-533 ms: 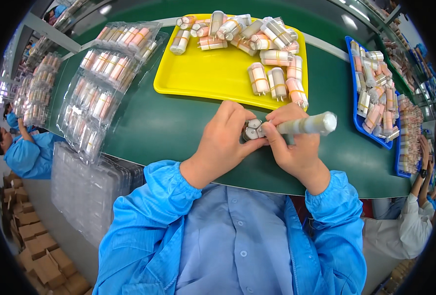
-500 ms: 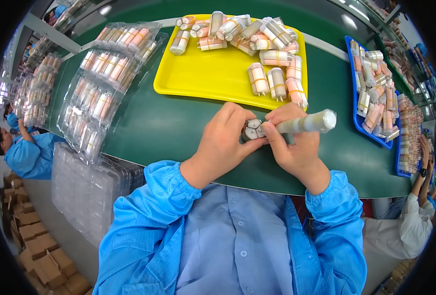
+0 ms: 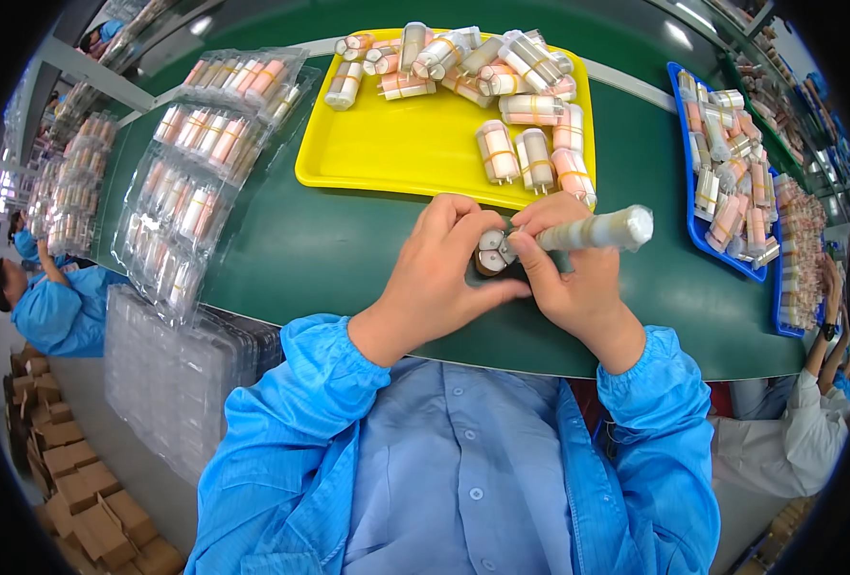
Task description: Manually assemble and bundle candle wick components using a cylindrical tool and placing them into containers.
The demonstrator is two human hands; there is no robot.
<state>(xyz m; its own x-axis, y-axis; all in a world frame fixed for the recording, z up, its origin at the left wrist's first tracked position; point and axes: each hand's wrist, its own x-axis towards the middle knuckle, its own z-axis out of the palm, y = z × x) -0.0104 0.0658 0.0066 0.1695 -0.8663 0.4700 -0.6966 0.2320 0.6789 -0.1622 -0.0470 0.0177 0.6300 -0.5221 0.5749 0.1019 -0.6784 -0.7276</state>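
Note:
My left hand (image 3: 430,268) curls around a banded bundle of three cylinders (image 3: 491,261), seen end-on with its pale round ends up. The left thumb stretches out in front of the bundle, toward my right hand. A long whitish tube with a clear, rounded end (image 3: 602,231) is gripped in my right hand (image 3: 574,278). The tube slants up to the right, and its lower end meets the bundle between my hands. Fingers hide where the two touch. Beyond my hands, similar white, pink and grey bundles (image 3: 497,153) lie in a yellow tray (image 3: 377,144).
Clear plastic trays (image 3: 205,163) filled with bundles overlap on the left of the green table (image 3: 348,249). Blue trays (image 3: 698,206) of bundles stand at right. Stacked empty clear trays (image 3: 161,374) and cardboard boxes (image 3: 90,489) are below left. Other people (image 3: 66,307) sit at both sides.
My left thumb has lifted off the bundle and straightened, baring more of its round ends. The tube has stayed in my right hand. The whole view has shifted slightly.

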